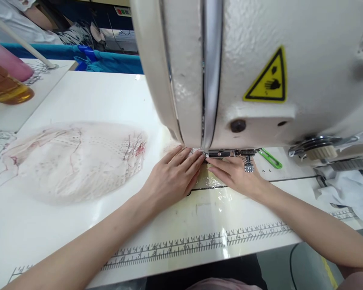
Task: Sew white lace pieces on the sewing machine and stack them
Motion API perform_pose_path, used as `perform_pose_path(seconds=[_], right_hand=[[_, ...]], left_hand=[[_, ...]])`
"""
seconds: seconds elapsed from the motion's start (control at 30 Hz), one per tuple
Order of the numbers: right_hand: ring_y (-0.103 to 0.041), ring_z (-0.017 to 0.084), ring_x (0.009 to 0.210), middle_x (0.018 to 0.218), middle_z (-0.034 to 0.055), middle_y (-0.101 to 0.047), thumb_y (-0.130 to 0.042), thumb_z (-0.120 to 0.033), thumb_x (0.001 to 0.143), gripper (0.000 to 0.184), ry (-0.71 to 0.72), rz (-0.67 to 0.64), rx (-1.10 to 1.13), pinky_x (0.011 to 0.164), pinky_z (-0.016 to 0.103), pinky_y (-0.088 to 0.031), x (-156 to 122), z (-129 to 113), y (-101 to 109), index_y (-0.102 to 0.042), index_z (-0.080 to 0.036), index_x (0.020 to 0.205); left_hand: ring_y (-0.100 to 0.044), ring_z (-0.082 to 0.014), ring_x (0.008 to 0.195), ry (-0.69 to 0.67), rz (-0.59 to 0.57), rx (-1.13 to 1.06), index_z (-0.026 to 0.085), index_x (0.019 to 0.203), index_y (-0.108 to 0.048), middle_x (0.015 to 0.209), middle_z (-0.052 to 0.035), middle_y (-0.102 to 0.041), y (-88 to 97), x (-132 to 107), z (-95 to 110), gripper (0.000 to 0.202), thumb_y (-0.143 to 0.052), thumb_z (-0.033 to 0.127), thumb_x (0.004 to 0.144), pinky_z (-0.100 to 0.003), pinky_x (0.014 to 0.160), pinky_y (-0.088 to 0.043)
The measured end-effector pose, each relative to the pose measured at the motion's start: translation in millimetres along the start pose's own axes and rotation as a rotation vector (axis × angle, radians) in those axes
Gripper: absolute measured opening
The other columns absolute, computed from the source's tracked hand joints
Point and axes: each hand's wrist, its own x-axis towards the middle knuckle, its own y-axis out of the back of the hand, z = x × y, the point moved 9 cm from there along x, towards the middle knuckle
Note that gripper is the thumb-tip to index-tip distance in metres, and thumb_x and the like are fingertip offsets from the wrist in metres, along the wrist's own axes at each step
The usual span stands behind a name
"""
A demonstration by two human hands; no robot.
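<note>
My left hand [176,172] lies flat on the sewing machine's bed, fingers stretched out and close together beside the presser foot area [219,154]. A scrap of pale, sheer material [169,147] shows just past its fingertips; how much lies under the hand is hidden. From the other side my right hand [240,175] reaches in with its fingers extended, the fingertips close to the left hand's. Part of it is hidden behind the metal attachment. The sewing machine [254,32] fills the upper right and hides the needle.
A sheer whitish oval piece [78,161] with red threads lies left on the table. A green thread snipper [270,158] rests behind my right hand. White cloth [347,193] is at the right; an amber thread cone [10,86] stands far left. A printed ruler [184,246] runs along the front edge.
</note>
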Motion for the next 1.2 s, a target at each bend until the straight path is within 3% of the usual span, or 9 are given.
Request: perform_pose_path(seconds=[0.33, 0.53, 0.93, 1.2], right_hand=[[-0.063, 0.016, 0.082, 0.098, 0.0018, -0.072, -0.042, -0.042, 0.097, 0.032, 0.014, -0.011, -0.102, 0.087, 0.034, -0.045, -0.3, -3.4, -0.8, -0.067, -0.029, 0.112], [-0.062, 0.016, 0.088, 0.106, 0.0034, -0.070, -0.046, -0.039, 0.096, 0.030, 0.078, -0.011, -0.129, 0.085, 0.033, -0.045, 0.6, -9.7, 0.8, -0.065, -0.026, 0.116], [-0.061, 0.024, 0.102, 0.106, 0.0081, -0.069, -0.042, -0.040, 0.097, 0.034, 0.010, -0.109, -0.098, 0.079, 0.036, -0.048, 5.7, -8.7, -8.1, -0.062, -0.026, 0.121], [-0.062, 0.024, 0.097, 0.098, 0.0075, -0.070, -0.047, -0.039, 0.095, 0.033, -0.024, -0.050, -0.167, 0.080, 0.038, -0.048, -1.6, -8.0, -8.3, -0.060, -0.029, 0.124]], left_hand=[[-0.064, -0.0267, 0.108, 0.005, 0.011, -0.004, 0.010, 0.116, -0.064, 0.121, -0.0094, -0.066, 2.3, 1.1, -0.8, 0.030, -0.050, 0.022, 0.093, -0.042, 0.096, -0.051], [-0.064, -0.0278, 0.107, 0.024, 0.013, -0.015, 0.009, 0.115, -0.065, 0.120, -0.0110, -0.067, 0.6, 0.1, -3.2, 0.031, -0.049, 0.024, 0.092, -0.044, 0.098, -0.050], [-0.061, -0.0314, 0.114, 0.101, -0.053, -0.089, 0.009, 0.118, -0.063, 0.121, -0.0156, -0.065, -3.0, 4.0, -6.0, 0.034, -0.046, 0.024, 0.092, -0.049, 0.099, -0.048], [-0.060, -0.0302, 0.115, 0.085, -0.060, -0.012, 0.009, 0.117, -0.063, 0.121, -0.0140, -0.066, -3.3, 2.9, -4.2, 0.035, -0.043, 0.026, 0.093, -0.046, 0.100, -0.047]])
